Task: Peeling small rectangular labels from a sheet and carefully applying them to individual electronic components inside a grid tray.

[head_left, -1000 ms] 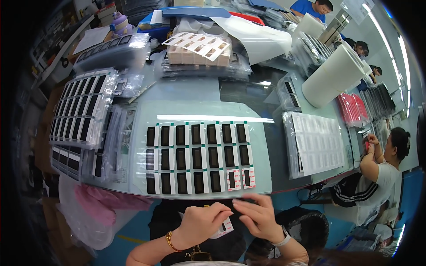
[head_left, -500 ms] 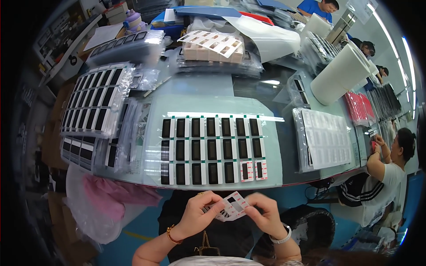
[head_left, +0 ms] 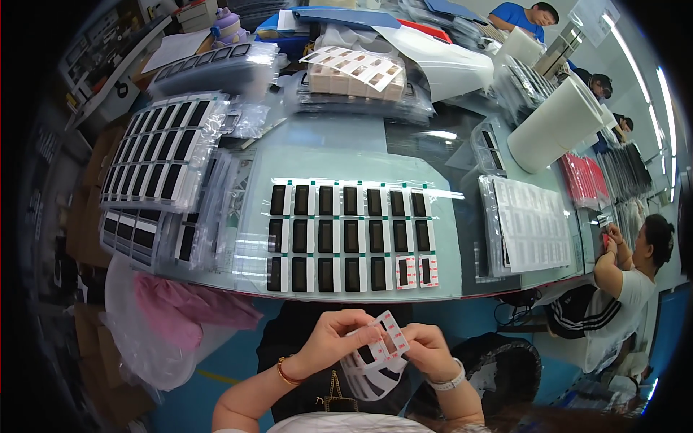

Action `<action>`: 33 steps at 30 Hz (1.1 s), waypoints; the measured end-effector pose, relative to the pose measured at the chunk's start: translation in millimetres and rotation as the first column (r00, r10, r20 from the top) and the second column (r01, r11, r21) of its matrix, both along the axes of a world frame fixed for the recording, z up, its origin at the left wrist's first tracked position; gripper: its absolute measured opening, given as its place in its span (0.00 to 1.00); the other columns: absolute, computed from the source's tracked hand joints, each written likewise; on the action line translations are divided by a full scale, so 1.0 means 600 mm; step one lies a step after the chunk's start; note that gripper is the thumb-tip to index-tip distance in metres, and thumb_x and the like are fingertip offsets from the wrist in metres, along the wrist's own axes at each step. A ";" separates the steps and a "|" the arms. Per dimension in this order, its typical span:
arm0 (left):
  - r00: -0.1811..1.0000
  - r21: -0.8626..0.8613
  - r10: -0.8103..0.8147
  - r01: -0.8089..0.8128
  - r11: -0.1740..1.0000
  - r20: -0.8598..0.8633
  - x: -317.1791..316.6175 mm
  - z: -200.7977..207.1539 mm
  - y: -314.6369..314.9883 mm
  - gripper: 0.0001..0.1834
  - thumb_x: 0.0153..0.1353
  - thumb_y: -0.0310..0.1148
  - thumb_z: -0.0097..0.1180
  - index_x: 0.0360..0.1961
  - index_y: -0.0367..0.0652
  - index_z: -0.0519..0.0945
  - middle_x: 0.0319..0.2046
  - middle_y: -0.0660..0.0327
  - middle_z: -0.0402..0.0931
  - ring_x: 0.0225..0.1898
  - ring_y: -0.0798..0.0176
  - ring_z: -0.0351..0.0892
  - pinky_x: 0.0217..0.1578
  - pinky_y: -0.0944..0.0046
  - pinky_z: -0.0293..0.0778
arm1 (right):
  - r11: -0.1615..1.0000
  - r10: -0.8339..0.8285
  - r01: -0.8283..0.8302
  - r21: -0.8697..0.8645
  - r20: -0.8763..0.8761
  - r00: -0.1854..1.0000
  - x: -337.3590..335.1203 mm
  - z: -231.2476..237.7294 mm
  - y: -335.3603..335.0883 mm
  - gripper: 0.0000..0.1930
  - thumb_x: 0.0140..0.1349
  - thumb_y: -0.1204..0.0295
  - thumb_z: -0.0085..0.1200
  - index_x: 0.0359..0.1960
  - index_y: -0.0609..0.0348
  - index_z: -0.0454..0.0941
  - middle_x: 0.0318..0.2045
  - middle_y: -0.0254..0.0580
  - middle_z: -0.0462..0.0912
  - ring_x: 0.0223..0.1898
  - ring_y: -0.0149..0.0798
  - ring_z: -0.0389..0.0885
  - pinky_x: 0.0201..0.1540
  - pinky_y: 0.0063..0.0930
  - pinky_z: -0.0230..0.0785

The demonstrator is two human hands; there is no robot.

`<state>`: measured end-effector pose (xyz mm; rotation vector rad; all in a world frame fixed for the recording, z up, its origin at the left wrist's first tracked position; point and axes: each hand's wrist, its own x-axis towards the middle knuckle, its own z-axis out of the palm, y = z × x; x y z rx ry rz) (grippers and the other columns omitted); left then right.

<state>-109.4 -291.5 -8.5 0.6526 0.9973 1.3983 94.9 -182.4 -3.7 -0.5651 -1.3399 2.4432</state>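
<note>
My left hand [head_left: 338, 338] pinches a white adhesive sheet with red marks [head_left: 393, 342] and rectangular window cutouts, held in front of my lap beyond the table's near edge. At the sheet's right edge the fingers of my right hand [head_left: 429, 349] are closed on it. Hanging below is a white piece with dark openings [head_left: 379, 384]; whether it belongs to the same sheet I cannot tell. On the table ahead lie rows of dark rectangular panels [head_left: 351, 235] with white strips and green tabs. At the near right end, two panels carry red-marked white frames [head_left: 429, 271].
Bagged stacks of dark panels [head_left: 155, 148] stand at left, a stack of translucent trays [head_left: 534, 224] at right. Behind them are a white roll [head_left: 554, 126] and a beige block of parts [head_left: 357, 81]. A co-worker [head_left: 628, 260] sits at far right; a black bin [head_left: 505, 372] stands beside me.
The sheet has turned more upright between my hands, and the white piece with dark openings now hangs lower below it. The table scene has shifted slightly with my head.
</note>
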 end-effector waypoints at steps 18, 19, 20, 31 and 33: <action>0.893 0.194 -0.070 0.173 0.966 -0.444 -0.019 0.014 0.014 0.07 0.63 0.26 0.66 0.41 0.39 0.89 0.39 0.58 0.88 0.37 0.64 0.86 0.37 0.67 0.78 | 0.967 0.088 -0.130 0.219 0.190 0.978 -0.010 -0.037 0.013 0.06 0.71 0.75 0.55 0.38 0.65 0.82 0.34 0.31 0.81 0.32 0.21 0.73 0.36 0.17 0.63; 0.901 0.232 -0.057 0.172 0.957 -0.431 -0.019 0.013 0.014 0.07 0.63 0.26 0.66 0.41 0.38 0.89 0.38 0.58 0.88 0.36 0.64 0.86 0.36 0.67 0.78 | 0.957 0.130 -0.173 0.233 0.186 0.974 -0.012 -0.038 0.012 0.05 0.70 0.75 0.56 0.39 0.65 0.82 0.33 0.31 0.81 0.32 0.20 0.72 0.36 0.17 0.63; 0.899 0.193 -0.082 0.180 0.964 -0.430 -0.019 0.012 0.013 0.07 0.63 0.26 0.66 0.41 0.38 0.89 0.38 0.58 0.88 0.36 0.64 0.86 0.36 0.67 0.78 | 0.962 0.144 -0.194 0.191 0.247 0.958 -0.012 -0.036 0.013 0.05 0.68 0.77 0.57 0.40 0.65 0.82 0.36 0.34 0.82 0.35 0.24 0.76 0.39 0.20 0.67; 0.770 0.100 -0.023 0.112 0.989 -0.638 -0.026 0.026 0.010 0.06 0.62 0.26 0.66 0.39 0.37 0.89 0.35 0.57 0.87 0.33 0.65 0.85 0.34 0.69 0.78 | 0.901 -0.291 0.183 0.393 0.236 0.927 -0.021 0.031 -0.004 0.09 0.67 0.80 0.59 0.48 0.66 0.81 0.39 0.40 0.85 0.39 0.31 0.84 0.46 0.24 0.75; 0.736 0.069 -0.021 0.092 0.993 -0.677 -0.024 0.028 0.009 0.06 0.61 0.27 0.67 0.38 0.38 0.89 0.34 0.57 0.87 0.32 0.65 0.85 0.33 0.68 0.78 | 0.807 -0.292 0.138 0.574 0.184 0.939 -0.024 0.035 -0.002 0.14 0.64 0.85 0.60 0.51 0.68 0.76 0.39 0.40 0.84 0.40 0.30 0.83 0.46 0.24 0.75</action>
